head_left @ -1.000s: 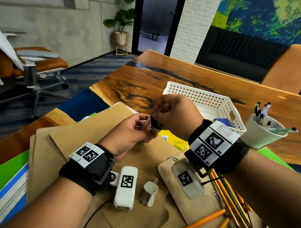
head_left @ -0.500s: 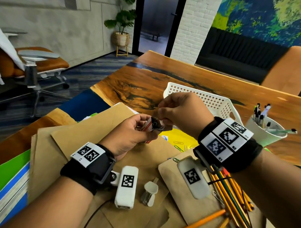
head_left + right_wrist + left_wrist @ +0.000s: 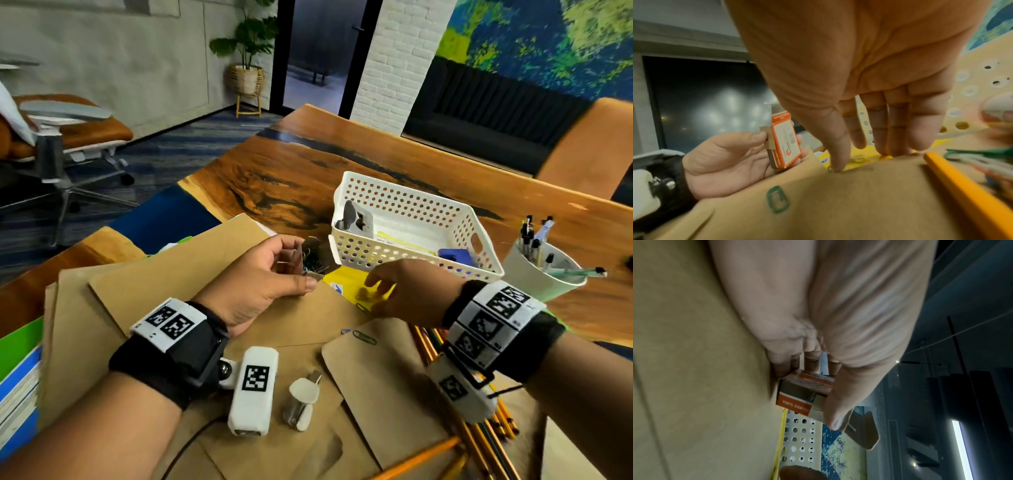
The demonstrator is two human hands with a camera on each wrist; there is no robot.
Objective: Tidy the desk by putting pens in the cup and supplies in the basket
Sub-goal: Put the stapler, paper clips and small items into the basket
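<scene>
From the right wrist, left hand [image 3: 719, 160] grips orange box [image 3: 784, 142]; overhead hides it.

In the head view, the right hand [image 3: 407, 291] has blurred fingertips at its 9 o'clock; the small box [image 3: 301, 260] is mostly hidden.

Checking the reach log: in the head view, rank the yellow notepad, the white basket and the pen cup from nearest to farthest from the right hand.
From the right hand:
1. Yellow notepad, directly under the fingertips.
2. White basket, just beyond the hand.
3. Pen cup, off to the right, past the basket's corner.
</scene>
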